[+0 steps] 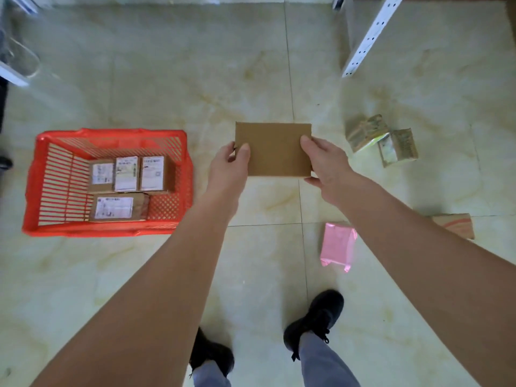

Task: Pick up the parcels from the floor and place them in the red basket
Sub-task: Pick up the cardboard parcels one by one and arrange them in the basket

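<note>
A plain brown cardboard parcel [275, 148] is held in the air above the tiled floor. My left hand [230, 167] grips its left edge and my right hand [325, 166] grips its right edge. The red basket [47, 188] stands on the floor to the left of the hands, with several brown labelled parcels [127, 174] inside. On the floor to the right lie two patterned parcels [365, 132] [399, 148], a pink bag parcel [337, 247] and a brown parcel [458, 223] partly hidden behind my right arm.
A white perforated shelf leg [368, 37] stands at the back right. My two feet in black shoes [315, 319] are on the tiles at the bottom. Dark objects and a wire frame [19, 57] sit along the left edge.
</note>
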